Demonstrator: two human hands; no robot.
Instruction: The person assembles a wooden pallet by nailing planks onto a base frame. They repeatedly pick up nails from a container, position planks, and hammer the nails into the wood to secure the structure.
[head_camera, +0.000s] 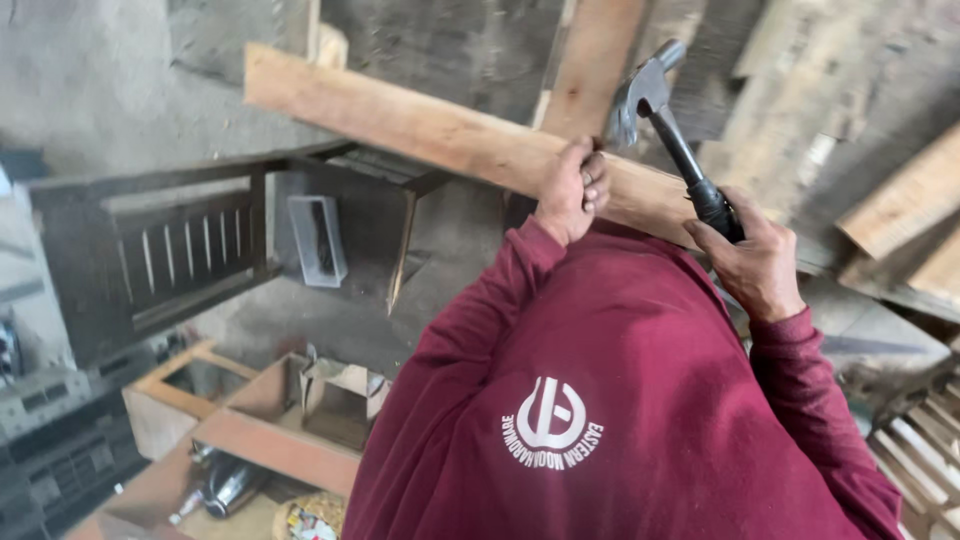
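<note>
Your left hand (570, 195) is wrapped shut around the upper edge of the long wooden plank (440, 135), which runs slantwise across the dark wooden frame (150, 250). Your right hand (757, 262) has a closed grip on the black handle of the claw hammer (660, 110), whose metal head hangs just above the plank, beside your left fingers.

- The plank (440, 130) runs behind the left hand (568, 195) and the maroon sweatshirt (600, 400), so its near end is hidden
- The hammer (665, 120) grip is buried in the right hand (755, 265)
- What the left fingertips pinch is too small to tell
- The dark chair (150, 250) is cut by the left edge
- Bottles (225, 490) in the open box are blurred
</note>
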